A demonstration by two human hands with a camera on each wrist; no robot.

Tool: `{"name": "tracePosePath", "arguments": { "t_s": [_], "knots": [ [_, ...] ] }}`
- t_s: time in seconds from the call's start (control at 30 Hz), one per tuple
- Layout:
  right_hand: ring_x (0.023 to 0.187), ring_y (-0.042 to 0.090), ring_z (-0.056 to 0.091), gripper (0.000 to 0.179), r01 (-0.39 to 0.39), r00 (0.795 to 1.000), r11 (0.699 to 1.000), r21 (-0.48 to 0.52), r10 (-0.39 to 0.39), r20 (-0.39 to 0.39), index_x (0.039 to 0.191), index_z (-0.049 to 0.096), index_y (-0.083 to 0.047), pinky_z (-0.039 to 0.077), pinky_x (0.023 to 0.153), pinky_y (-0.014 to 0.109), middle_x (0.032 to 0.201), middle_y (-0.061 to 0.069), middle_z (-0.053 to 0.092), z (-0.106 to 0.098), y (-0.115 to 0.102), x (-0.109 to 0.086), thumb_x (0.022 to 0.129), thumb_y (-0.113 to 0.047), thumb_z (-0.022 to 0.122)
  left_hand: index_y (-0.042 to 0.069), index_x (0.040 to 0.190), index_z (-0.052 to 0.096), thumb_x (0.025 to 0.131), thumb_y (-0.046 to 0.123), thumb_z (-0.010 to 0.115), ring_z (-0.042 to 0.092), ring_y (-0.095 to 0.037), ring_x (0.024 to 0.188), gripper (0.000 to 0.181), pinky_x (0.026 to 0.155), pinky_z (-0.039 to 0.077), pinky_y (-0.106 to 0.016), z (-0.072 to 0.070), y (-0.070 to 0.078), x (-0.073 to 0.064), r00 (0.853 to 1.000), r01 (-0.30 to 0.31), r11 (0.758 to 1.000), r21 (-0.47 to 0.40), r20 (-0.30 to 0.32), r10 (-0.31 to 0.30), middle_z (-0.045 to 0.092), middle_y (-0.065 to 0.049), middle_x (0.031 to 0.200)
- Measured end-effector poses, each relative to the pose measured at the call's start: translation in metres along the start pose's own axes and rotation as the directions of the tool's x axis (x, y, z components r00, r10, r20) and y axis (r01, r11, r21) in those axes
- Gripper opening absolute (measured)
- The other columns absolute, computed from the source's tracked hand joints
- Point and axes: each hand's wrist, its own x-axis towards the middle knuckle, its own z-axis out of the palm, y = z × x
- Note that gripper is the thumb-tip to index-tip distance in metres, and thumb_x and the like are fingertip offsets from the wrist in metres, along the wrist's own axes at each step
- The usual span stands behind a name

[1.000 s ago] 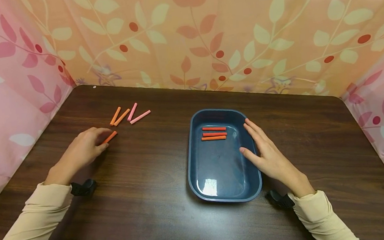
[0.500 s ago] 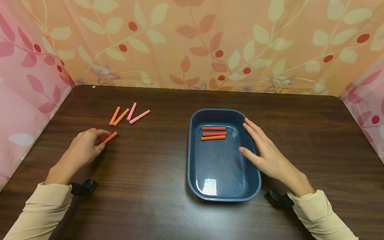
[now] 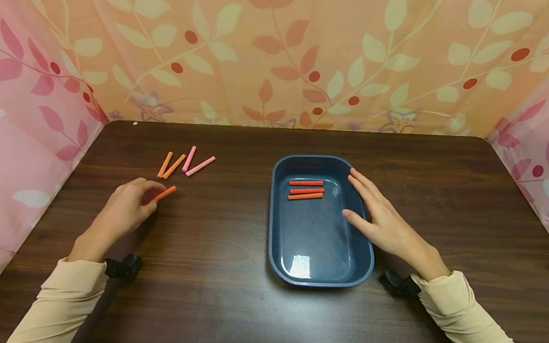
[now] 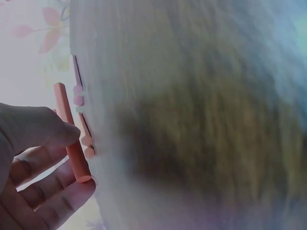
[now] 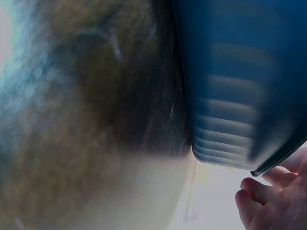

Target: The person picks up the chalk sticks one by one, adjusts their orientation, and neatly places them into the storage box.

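Note:
My left hand [image 3: 123, 211] pinches an orange-red stick [image 3: 167, 192], shaped like a piece of chalk, between thumb and fingers. Seen from the left wrist, the stick [image 4: 71, 129] crosses beneath the thumb with both ends showing. Two orange sticks [image 3: 174, 166] and two pink ones [image 3: 200, 166] lie on the table just beyond that hand. My right hand [image 3: 389, 224] rests at the right rim of a blue tray [image 3: 273, 231], fingers extended along the edge and thumb over the inside. Three red and orange sticks [image 3: 306, 191] lie side by side in the tray's far half.
The dark wooden table [image 3: 208, 308] ends at a floral curtain [image 3: 263, 47] behind and at both sides. A small white spot [image 3: 135, 123] shows near the far left corner. Black wrist straps [image 3: 123, 266] are worn on both arms.
My left hand has closed its pinch on the orange-red stick and moved it slightly to the right. The right hand and the tray stay where they were.

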Motion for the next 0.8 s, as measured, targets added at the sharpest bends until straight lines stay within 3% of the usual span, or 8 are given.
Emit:
{"name": "tracePosePath", "arguments": {
  "t_s": [0.23, 0.8],
  "knots": [
    [0.151, 0.035, 0.02, 0.074, 0.007, 1.0, 1.0, -0.003, -0.007, -0.003, 0.156, 0.024, -0.001, 0.025, 0.114, 0.065, 0.167, 0.009, 0.014, 0.0, 0.0, 0.0, 0.096, -0.023, 0.063, -0.006, 0.115, 0.067, 0.082, -0.007, 0.069, 0.064, -0.041, 0.092, 0.033, 0.079, 0.049, -0.057, 0.0, 0.008, 0.002, 1.0, -0.017, 1.0, -0.023, -0.016, 0.017, 0.069, -0.028, 0.106],
    [0.152, 0.035, 0.02, 0.075, 0.002, 1.0, 1.0, -0.003, -0.002, 0.0, 0.156, 0.024, -0.002, 0.025, 0.114, 0.065, 0.167, 0.008, 0.014, 0.0, 0.0, -0.001, 0.096, -0.023, 0.063, -0.005, 0.113, 0.068, 0.082, -0.009, 0.068, 0.062, -0.032, 0.083, 0.031, 0.076, 0.049, -0.049, 0.0, 0.023, 0.012, 0.995, -0.089, 0.994, -0.064, -0.055, 0.085, 0.071, -0.022, 0.1]
  ]
}}
